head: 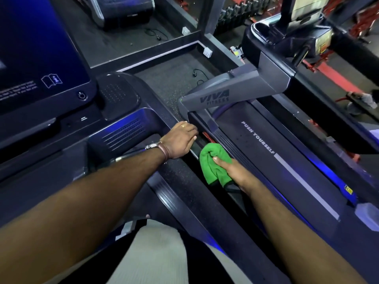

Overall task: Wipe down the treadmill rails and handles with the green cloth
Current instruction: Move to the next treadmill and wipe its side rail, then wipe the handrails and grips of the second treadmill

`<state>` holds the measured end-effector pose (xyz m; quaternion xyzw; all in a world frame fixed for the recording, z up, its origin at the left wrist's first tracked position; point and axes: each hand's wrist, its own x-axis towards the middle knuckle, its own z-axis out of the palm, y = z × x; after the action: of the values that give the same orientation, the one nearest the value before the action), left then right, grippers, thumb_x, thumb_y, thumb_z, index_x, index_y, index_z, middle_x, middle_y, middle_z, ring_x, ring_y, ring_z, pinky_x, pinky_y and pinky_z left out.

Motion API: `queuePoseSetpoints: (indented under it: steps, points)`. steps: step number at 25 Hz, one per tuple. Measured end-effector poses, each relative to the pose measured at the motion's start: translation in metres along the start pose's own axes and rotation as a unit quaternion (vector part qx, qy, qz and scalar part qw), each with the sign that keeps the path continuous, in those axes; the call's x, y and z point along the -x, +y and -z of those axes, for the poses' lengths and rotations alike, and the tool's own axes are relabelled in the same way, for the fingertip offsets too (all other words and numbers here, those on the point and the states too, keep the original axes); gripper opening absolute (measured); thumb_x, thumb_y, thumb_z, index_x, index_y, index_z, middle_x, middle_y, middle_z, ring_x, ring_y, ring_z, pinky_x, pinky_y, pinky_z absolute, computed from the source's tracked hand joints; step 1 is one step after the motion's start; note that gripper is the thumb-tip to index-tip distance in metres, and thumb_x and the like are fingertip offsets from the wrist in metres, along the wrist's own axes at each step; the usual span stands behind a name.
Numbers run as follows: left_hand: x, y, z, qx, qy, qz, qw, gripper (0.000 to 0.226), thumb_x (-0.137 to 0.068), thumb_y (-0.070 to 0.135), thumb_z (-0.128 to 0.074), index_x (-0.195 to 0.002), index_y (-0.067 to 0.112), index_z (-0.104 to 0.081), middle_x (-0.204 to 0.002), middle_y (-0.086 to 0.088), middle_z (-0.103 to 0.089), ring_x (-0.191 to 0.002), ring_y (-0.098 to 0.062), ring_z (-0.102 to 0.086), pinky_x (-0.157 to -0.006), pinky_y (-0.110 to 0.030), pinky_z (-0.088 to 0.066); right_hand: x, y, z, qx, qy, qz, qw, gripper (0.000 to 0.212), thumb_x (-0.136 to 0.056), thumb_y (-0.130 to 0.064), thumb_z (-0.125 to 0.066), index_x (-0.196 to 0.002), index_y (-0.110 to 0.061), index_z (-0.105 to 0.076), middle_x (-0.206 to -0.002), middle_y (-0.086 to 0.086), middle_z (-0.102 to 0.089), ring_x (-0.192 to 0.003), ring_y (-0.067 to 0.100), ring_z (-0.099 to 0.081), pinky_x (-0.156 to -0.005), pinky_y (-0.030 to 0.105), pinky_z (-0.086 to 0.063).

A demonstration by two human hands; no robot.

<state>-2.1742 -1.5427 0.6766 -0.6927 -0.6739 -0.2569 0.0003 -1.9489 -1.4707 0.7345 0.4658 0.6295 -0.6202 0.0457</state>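
My right hand grips a bunched green cloth and holds it against the dark side rail of the neighbouring treadmill, low in the gap between the two machines. My left hand rests with curled fingers over the edge of the near treadmill's handrail, just left of the cloth. A watch and a strap sit on the left wrist, a ring on one finger. The fingertips of both hands are partly hidden.
The near treadmill's console and dark screen fill the left. The neighbouring treadmill's belt reads "PUSH YOURSELF", and its grey upright rises behind my hands. A blue spray bottle lies on the far rail. Weight racks stand at the back.
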Motion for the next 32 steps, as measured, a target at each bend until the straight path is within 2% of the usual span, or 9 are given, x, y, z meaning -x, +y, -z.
queuePoseSetpoints:
  steps: [5, 9, 11, 15, 19, 26, 28, 30, 32]
  points:
    - [0.001, 0.004, 0.01, 0.044, 0.066, 0.067, 0.995, 0.019, -0.083, 0.007, -0.047, -0.094, 0.001, -0.061, -0.105, -0.017, -0.055, -0.098, -0.032, -0.047, -0.092, -0.036, -0.038, 0.001, -0.009, -0.031, 0.473, 0.133, 0.067, 0.868, 0.082, -0.08, -0.075, -0.052, -0.149, -0.04, -0.025, -0.136, 0.007, -0.058, -0.116, 0.033, -0.061, -0.095, 0.041, -0.049]
    - [0.007, 0.012, 0.023, -0.075, 0.065, 0.115, 0.988, 0.012, -0.084, 0.017, -0.06, -0.084, 0.005, -0.058, -0.09, -0.017, -0.054, -0.083, -0.034, -0.048, -0.08, -0.044, -0.039, -0.025, -0.026, -0.019, 0.042, -0.01, 0.038, 0.998, 0.051, -0.083, -0.044, -0.073, -0.125, -0.017, -0.063, -0.117, 0.008, -0.071, -0.092, 0.014, -0.071, -0.089, 0.034, -0.057]
    - [0.016, 0.013, 0.03, -0.094, 0.047, 0.151, 0.983, 0.018, -0.086, 0.024, -0.059, -0.083, 0.006, -0.058, -0.088, -0.016, -0.054, -0.082, -0.033, -0.048, -0.079, -0.043, -0.038, -0.023, -0.018, -0.016, 0.137, 0.045, 0.074, 0.987, 0.047, -0.085, -0.048, -0.069, -0.123, -0.02, -0.064, -0.117, 0.008, -0.071, -0.097, 0.02, -0.07, -0.092, 0.039, -0.055]
    - [0.053, 0.014, 0.04, -0.101, 0.001, 0.243, 0.965, 0.021, -0.085, 0.023, -0.064, -0.087, 0.004, -0.057, -0.089, -0.019, -0.055, -0.085, -0.038, -0.05, -0.083, -0.044, -0.037, 0.005, 0.037, -0.057, 0.601, 0.217, 0.26, 0.724, 0.065, -0.094, -0.027, -0.045, -0.154, -0.011, -0.023, -0.154, 0.027, -0.028, -0.137, 0.048, -0.033, -0.11, 0.059, -0.031]
    - [0.061, 0.017, 0.055, -0.045, -0.002, 0.319, 0.947, 0.015, -0.079, 0.019, -0.07, -0.077, 0.007, -0.061, -0.081, -0.019, -0.058, -0.078, -0.037, -0.054, -0.072, -0.039, -0.039, -0.015, 0.014, -0.088, 0.691, 0.173, 0.32, 0.625, 0.062, -0.1, -0.018, -0.03, -0.154, 0.001, -0.007, -0.157, 0.033, -0.001, -0.145, 0.051, -0.003, -0.116, 0.065, -0.008]
    - [0.058, 0.02, 0.056, -0.026, -0.007, 0.344, 0.938, 0.01, -0.08, 0.017, -0.069, -0.084, 0.008, -0.068, -0.085, -0.015, -0.06, -0.084, -0.032, -0.055, -0.075, -0.034, -0.038, -0.014, 0.028, -0.073, 0.85, 0.02, 0.318, 0.419, 0.059, -0.102, -0.029, -0.03, -0.149, 0.007, -0.023, -0.155, 0.03, -0.021, -0.145, 0.048, -0.013, -0.117, 0.06, -0.003]
    - [0.058, 0.018, 0.055, -0.019, -0.013, 0.361, 0.932, 0.014, -0.083, 0.023, -0.068, -0.089, 0.011, -0.069, -0.089, -0.012, -0.059, -0.089, -0.03, -0.054, -0.078, -0.033, -0.038, -0.001, 0.037, -0.055, 0.827, -0.054, 0.333, 0.451, 0.055, -0.097, -0.026, -0.028, -0.145, -0.003, -0.042, -0.154, 0.019, -0.034, -0.146, 0.035, -0.022, -0.122, 0.046, -0.003]
    - [0.058, 0.019, 0.053, -0.023, -0.013, 0.372, 0.928, 0.016, -0.085, 0.026, -0.066, -0.093, 0.012, -0.07, -0.092, -0.011, -0.059, -0.093, -0.03, -0.054, -0.08, -0.034, -0.039, 0.004, 0.042, -0.035, 0.718, -0.015, 0.409, 0.563, 0.06, -0.087, -0.023, -0.027, -0.138, -0.009, -0.054, -0.15, 0.01, -0.044, -0.143, 0.026, -0.032, -0.122, 0.039, -0.011]
    - [0.057, 0.019, 0.052, -0.03, -0.02, 0.377, 0.925, 0.018, -0.086, 0.028, -0.064, -0.095, 0.013, -0.07, -0.095, -0.011, -0.06, -0.095, -0.03, -0.055, -0.082, -0.034, -0.04, 0.006, 0.05, -0.022, 0.673, 0.063, 0.473, 0.566, 0.061, -0.084, -0.025, -0.04, -0.143, -0.01, -0.048, -0.156, 0.012, -0.035, -0.144, 0.03, -0.03, -0.119, 0.052, -0.021]
